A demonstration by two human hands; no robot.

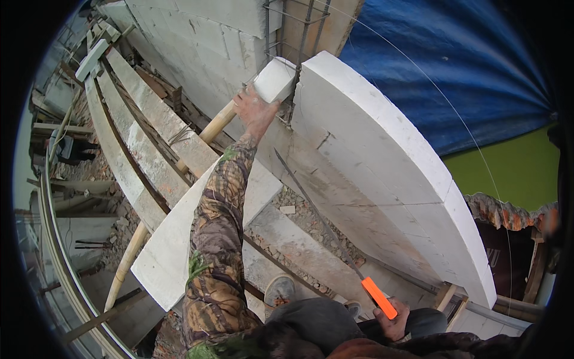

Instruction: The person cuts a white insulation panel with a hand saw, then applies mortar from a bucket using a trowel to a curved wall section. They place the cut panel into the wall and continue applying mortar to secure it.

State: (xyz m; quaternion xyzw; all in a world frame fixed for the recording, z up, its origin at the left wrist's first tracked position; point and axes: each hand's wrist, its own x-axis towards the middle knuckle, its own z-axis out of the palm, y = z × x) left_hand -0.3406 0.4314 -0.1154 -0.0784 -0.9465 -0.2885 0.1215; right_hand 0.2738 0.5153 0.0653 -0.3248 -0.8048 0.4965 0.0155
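Note:
My left arm, in a camouflage sleeve, reaches up the middle. My left hand (256, 112) grips the near end of a small white block (276, 80), which sits beside upright rebar (306, 27) at the end of the white block wall (371, 149). At the lower right, my right hand (393, 323) is closed around the orange handle of a handsaw (378, 297). The saw's long dark blade points up and left, in front of the wall's face. A larger white block (170, 257) lies under my left forearm, partly hidden by it.
Long planks (128, 128) rest on bamboo poles (127, 266) to the left, above rubble. Another white block (91, 60) lies on their far end. A blue tarp (418, 72) hangs beyond the wall, and a thin line crosses it. My shoe (280, 290) stands on the planks below.

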